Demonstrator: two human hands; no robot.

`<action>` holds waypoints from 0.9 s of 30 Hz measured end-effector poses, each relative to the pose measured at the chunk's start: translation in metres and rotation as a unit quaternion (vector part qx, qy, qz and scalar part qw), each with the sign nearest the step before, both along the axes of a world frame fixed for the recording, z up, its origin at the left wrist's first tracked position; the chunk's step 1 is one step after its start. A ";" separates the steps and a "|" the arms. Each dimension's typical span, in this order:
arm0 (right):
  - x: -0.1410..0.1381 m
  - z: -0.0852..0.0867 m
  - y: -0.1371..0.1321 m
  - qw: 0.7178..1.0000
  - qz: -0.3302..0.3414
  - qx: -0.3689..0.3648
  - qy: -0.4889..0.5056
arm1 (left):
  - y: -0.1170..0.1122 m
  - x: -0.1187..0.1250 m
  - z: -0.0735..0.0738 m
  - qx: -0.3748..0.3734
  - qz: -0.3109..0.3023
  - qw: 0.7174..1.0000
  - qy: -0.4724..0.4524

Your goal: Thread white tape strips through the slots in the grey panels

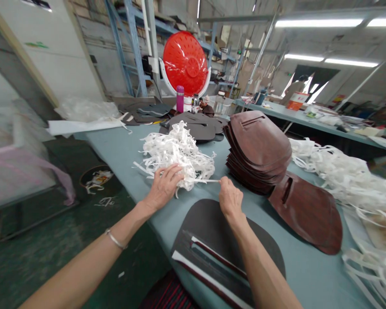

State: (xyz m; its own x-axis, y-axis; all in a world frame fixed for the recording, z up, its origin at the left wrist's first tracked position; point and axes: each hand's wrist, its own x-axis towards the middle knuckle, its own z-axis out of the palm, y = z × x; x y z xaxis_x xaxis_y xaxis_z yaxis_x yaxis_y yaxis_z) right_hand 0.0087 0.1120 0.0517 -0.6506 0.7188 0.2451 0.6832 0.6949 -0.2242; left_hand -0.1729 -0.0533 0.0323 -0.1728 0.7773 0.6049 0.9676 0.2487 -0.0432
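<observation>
Left hand lies curled over a tangle of white strips on the counter, whether gripping or only resting cannot be told. Right-hand fingers are pinched closed on one strip drawn taut from the tangle. Stack of brown shaped panels just beside.

Here on our blue-grey desk, we've got a heap of white strips, a stack of brown panels, and a dark rounded panel!
</observation>
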 end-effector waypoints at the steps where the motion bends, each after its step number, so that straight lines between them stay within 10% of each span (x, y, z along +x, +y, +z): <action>1: 0.000 0.000 0.001 1.000 0.000 -0.005 0.001 | 0.002 -0.002 -0.001 0.004 0.006 1.000 -0.008; 17: -0.001 0.007 -0.050 0.951 0.161 -0.206 0.165 | -0.002 0.041 0.018 0.034 0.002 0.995 -0.089; 27: 0.010 0.003 -0.049 0.949 0.112 -0.221 0.195 | 0.020 0.041 0.017 0.075 -0.050 0.983 -0.158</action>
State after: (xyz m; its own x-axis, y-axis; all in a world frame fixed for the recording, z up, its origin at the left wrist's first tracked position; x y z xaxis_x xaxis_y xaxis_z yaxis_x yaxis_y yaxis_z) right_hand 0.0189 0.0628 0.0548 -0.7208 0.6620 0.2054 0.3347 0.5919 -0.7333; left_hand -0.1321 -0.0330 0.0489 -0.2988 0.7055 0.6427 0.9465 0.1330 0.2942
